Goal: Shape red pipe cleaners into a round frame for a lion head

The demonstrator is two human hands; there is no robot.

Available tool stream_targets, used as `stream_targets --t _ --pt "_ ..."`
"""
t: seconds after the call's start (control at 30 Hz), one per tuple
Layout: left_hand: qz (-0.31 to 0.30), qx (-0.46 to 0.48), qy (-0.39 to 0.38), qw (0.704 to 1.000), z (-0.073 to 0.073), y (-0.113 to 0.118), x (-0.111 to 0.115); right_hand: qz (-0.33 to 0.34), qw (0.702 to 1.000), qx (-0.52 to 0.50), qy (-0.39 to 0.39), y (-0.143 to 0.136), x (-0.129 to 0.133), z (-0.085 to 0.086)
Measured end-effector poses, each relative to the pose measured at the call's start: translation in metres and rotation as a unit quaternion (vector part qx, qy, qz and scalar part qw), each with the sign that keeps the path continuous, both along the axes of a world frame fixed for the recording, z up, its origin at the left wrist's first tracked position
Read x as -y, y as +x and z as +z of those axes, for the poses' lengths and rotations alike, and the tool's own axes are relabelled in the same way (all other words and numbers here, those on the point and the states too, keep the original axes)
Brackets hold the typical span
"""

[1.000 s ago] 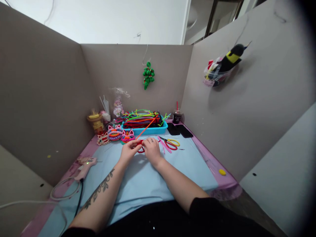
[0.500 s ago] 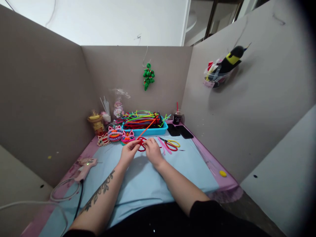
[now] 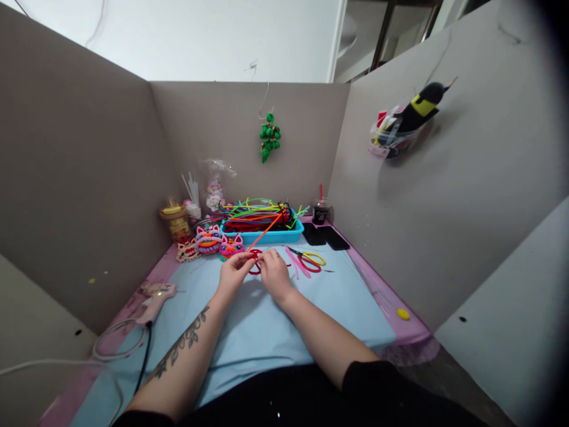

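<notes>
Arrayed on and around a blue cloth (image 3: 338,302) inside a walled workspace: three animal-faced crafts (image 3: 208,241), two black phones (image 3: 334,238), two lidded cups (image 3: 320,212), one pair of scissors (image 3: 304,257) with one yellow and one red handle loop, one pink glue gun (image 3: 155,301), one green hanging ornament (image 3: 269,139) and one blue tray (image 3: 267,238) heaped with colored stems (image 3: 260,213) too tangled to count. Held over the cloth, just in front of the tray: one red piece (image 3: 255,253), rounded and open in outline, curving into view above and below the grip, partly covered at the middle. Pinched on one side between thumb and fingers of the left hand (image 3: 233,273); grasped on the other in the curled fingers of the right hand (image 3: 274,274). Drawn nearly together, with only a narrow gap between. Cannot tell how firmly pressed.
</notes>
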State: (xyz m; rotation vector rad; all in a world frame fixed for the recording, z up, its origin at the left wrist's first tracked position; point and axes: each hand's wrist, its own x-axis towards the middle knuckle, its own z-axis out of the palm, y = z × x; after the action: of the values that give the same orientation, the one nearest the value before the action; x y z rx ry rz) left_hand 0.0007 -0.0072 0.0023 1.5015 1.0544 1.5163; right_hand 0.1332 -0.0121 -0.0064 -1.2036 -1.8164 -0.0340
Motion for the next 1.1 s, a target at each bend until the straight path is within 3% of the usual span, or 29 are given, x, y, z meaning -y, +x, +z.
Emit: stream_targets --t 0.37,0.57,0.67,0.9,1.1 --pt "0.066 -0.041 0.018 0.997 -0.003 0.002 0.002 -0.029 0.999 0.04 -0.018 -0.007 0.003 -0.001" --pt "0.054 -0.052 0.035 0.997 -0.004 -0.003 -0.002 0.059 0.995 -0.078 -0.029 -0.005 -0.002 -0.004" --pt "0.057 -0.073 0.061 0.994 -0.006 -0.007 -0.004 0.091 0.984 -0.143 -0.051 -0.004 -0.004 -0.004" --pt "0.069 -0.155 0.113 0.979 -0.008 -0.007 0.0 0.091 0.957 -0.237 -0.14 -0.005 -0.009 -0.004" --pt "0.081 -0.182 0.14 0.97 -0.009 -0.008 -0.001 0.154 0.904 -0.32 -0.238 -0.002 -0.009 -0.001"
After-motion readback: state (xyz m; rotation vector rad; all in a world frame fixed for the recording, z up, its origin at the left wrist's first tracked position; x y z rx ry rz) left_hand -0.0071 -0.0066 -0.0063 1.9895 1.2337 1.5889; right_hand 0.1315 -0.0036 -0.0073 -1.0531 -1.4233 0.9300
